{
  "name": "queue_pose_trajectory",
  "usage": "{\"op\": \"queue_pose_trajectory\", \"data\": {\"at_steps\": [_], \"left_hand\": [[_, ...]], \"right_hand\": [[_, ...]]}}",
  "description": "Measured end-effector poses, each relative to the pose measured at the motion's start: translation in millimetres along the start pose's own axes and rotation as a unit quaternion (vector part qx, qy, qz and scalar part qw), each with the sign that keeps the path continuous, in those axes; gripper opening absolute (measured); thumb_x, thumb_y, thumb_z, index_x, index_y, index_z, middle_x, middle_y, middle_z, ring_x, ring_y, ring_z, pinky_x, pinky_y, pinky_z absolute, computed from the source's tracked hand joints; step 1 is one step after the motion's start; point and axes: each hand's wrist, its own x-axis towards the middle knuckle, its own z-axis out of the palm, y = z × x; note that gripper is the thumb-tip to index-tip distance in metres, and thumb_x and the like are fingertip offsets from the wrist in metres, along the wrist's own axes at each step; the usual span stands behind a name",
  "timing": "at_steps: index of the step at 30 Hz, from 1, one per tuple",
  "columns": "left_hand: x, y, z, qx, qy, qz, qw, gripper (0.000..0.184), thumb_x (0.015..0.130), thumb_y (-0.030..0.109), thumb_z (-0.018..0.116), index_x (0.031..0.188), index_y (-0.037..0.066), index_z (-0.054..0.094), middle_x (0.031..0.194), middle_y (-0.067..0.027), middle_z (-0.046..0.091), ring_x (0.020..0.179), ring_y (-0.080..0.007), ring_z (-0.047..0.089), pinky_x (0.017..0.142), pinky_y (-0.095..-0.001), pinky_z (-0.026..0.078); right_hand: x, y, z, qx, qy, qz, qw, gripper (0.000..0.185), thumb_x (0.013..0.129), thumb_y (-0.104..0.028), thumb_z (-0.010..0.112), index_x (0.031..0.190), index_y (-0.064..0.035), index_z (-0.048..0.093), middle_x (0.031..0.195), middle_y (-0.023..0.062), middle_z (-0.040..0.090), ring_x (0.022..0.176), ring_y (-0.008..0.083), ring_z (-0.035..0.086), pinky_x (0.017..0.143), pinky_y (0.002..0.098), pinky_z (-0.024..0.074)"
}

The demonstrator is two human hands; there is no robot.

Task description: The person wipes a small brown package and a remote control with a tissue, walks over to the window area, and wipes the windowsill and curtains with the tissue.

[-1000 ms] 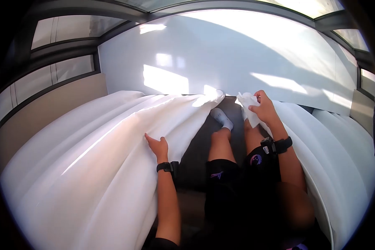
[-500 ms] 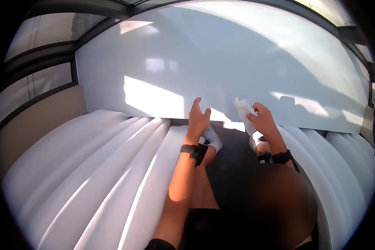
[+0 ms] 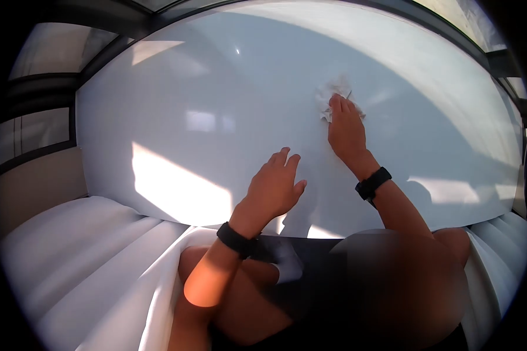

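A crumpled white tissue (image 3: 324,105) lies under the fingers of my right hand (image 3: 349,131), pressed against the glossy white surface (image 3: 275,88) right of centre. My left hand (image 3: 272,186) is lower and to the left, above the near edge of that surface, with its fingers apart and nothing in it. Each wrist has a black band. Whether the left fingertips touch the surface cannot be made out.
White curtains (image 3: 70,275) hang in folds at the lower left, and another white curtain (image 3: 497,245) is at the lower right. Dark window frames (image 3: 73,124) border the surface. My bent legs and a white sock (image 3: 288,266) are below.
Both hands have come forward over the white surface. My right hand has carried the tissue up and onto it. My left hand has left the curtain. The view has moved closer to the surface.
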Motion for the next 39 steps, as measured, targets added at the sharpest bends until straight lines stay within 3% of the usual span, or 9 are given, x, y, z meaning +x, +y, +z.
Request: {"op": "queue_pose_trajectory", "data": {"at_steps": [1,5,6,13,16,23,31,36,39], "left_hand": [[-15,16,4,0.008,-0.001,0.019,1.0,0.047,0.088,0.026,0.058,0.127,0.002,0.045,0.138,-0.0204,0.039,0.126,-0.034,0.04,0.101,-0.0403,0.039],[-67,50,15,0.058,-0.022,0.073,0.995,0.048,0.086,0.023,0.061,0.126,0.002,0.046,0.14,-0.0202,0.036,0.127,-0.036,0.039,0.102,-0.0406,0.039],[17,-11,-40,0.052,-0.017,0.037,0.998,0.048,0.085,0.023,0.061,0.126,0.002,0.046,0.14,-0.0202,0.036,0.127,-0.0363,0.039,0.101,-0.0409,0.039],[43,-40,-90,0.044,-0.007,0.01,0.999,0.049,0.086,0.023,0.061,0.127,0.003,0.045,0.14,-0.0202,0.035,0.128,-0.0356,0.038,0.102,-0.0406,0.039],[41,-38,-103,0.028,-0.009,0.004,1.0,0.051,0.086,0.024,0.061,0.129,0.002,0.044,0.141,-0.0203,0.035,0.128,-0.0347,0.038,0.102,-0.0398,0.038],[50,-35,-125,-0.025,-0.029,-0.015,0.999,0.056,0.087,0.026,0.059,0.131,-0.003,0.039,0.142,-0.0239,0.031,0.128,-0.0361,0.038,0.102,-0.039,0.038],[45,-41,-127,0.005,-0.061,-0.007,0.998,0.056,0.087,0.027,0.059,0.129,-0.007,0.04,0.141,-0.0246,0.033,0.123,-0.0366,0.043,0.099,-0.0389,0.041],[43,-34,-131,0.006,-0.043,0.001,0.999,0.055,0.088,0.027,0.058,0.129,-0.006,0.041,0.139,-0.0229,0.037,0.122,-0.0354,0.045,0.097,-0.0389,0.042],[42,-34,-136,0.003,-0.128,-0.022,0.992,0.055,0.089,0.029,0.056,0.129,-0.005,0.042,0.137,-0.0221,0.04,0.122,-0.0345,0.046,0.098,-0.0384,0.042]], "right_hand": [[-23,-3,-14,-0.04,0.001,-0.002,0.999,0.039,0.082,0.001,0.051,0.12,0.0004,0.044,0.124,0.0133,0.051,0.117,0.034,0.045,0.097,0.0397,0.039],[-84,-14,-71,-0.104,-0.035,0.035,0.993,0.056,0.084,-0.014,0.057,0.134,-0.0011,0.035,0.144,0.0154,0.031,0.133,0.0348,0.028,0.107,0.0464,0.0265],[35,-4,-8,-0.089,-0.077,0.013,0.993,0.06,0.085,-0.018,0.057,0.137,-0.0012,0.032,0.147,0.0156,0.026,0.135,0.0353,0.023,0.109,0.0477,0.0228],[192,-5,62,-0.118,-0.139,0.033,0.983,0.071,0.092,-0.044,0.044,0.143,0.0009,0.023,0.152,0.0182,0.015,0.139,0.042,0.012,0.112,0.0505,0.0101],[235,-30,77,-0.098,-0.191,0.024,0.976,0.07,0.094,-0.047,0.037,0.143,-0.0001,0.022,0.152,0.0166,0.014,0.14,0.0392,0.011,0.113,0.0489,0.0093],[154,-58,39,0.012,-0.303,-0.258,0.917,0.063,0.094,-0.042,0.04,0.143,-0.0042,0.026,0.152,0.009,0.02,0.141,0.0267,0.015,0.115,0.0399,0.0136],[246,-44,86,-0.11,-0.214,-0.004,0.971,0.063,0.096,-0.041,0.036,0.142,0.001,0.024,0.151,0.0155,0.02,0.139,0.0341,0.017,0.113,0.0457,0.0147],[219,-99,109,-0.051,-0.293,-0.199,0.934,0.061,0.097,-0.04,0.036,0.143,-0.0022,0.025,0.153,0.0118,0.016,0.141,0.0319,0.011,0.114,0.0453,0.0127],[172,-89,74,0.003,-0.338,-0.284,0.897,0.061,0.097,-0.039,0.037,0.143,-0.0032,0.024,0.153,0.0095,0.016,0.141,0.0268,0.015,0.115,0.0404,0.0148]]}}
